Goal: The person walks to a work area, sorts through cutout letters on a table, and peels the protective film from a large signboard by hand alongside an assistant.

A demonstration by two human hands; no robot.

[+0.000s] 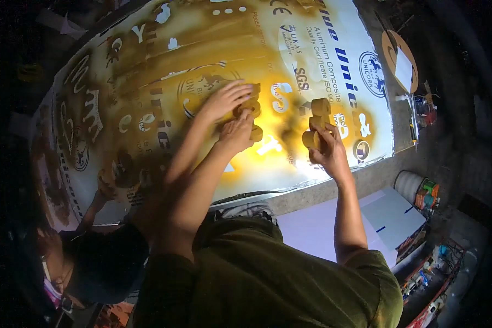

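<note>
My right hand (331,148) is closed on a thick, gold-coloured, letter-like piece (311,140), standing over the sheet. A rounded part (321,107) of the same gold colour rises just beyond my fingers; whether it is joined to the piece cannot be made out. My left hand (238,134) has its fingers closed around the edge of another gold, curved piece (257,133), partly hidden behind them. Next to it a co-worker's hand (224,103), slightly blurred, reaches to the upper end of that piece. Beneath lies a white printed sheet (374,123) with yellow-brown sprayed paint and pale unpainted letter outlines.
A second hand (105,190) of the co-worker rests near the sheet's left edge. Beyond the right edge are a round wooden board (413,60) and small tools. Lower right hold a white roll or bucket (409,185), pale panels (333,224) and a cluttered shelf (429,276).
</note>
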